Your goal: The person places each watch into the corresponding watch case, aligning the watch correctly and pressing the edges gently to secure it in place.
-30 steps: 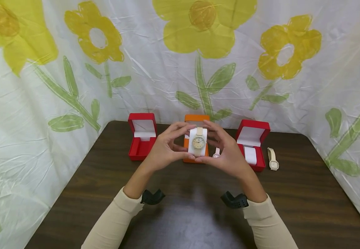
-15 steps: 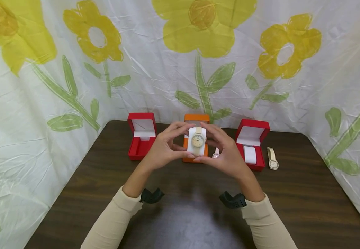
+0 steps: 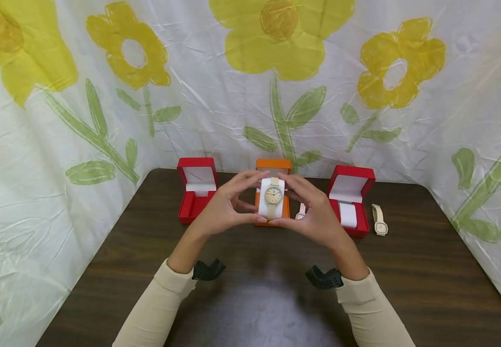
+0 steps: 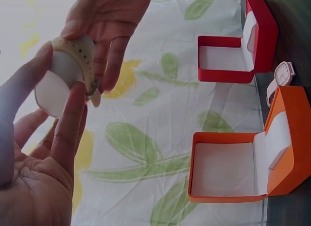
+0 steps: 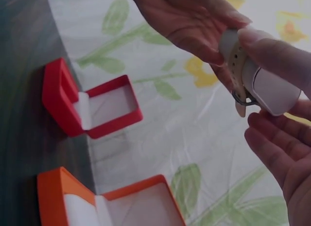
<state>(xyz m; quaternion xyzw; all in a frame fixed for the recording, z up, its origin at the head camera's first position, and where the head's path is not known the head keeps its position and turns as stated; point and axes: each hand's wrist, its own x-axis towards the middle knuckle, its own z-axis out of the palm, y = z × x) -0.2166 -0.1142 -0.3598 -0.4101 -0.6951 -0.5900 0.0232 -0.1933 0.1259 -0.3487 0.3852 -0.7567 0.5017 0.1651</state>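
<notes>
The watch strap [image 4: 81,56] looks smooth and matt, the table [image 3: 432,270] wood-grained.

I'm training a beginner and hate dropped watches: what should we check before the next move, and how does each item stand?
1. Grip: ok; left hand and right hand both hold the white cushion.
2. Wrap: ok; the held watch encircles it.
3. Buckle fully fastened: cannot tell; too small.
4. Red box on the left ready: ok; lid raised, no cushion visible inside.
5. Orange box free: not ok; a second cushion sits inside.
6. Everything boxed: not ok; pink watch and far-right cream watch lie on the table.
</notes>
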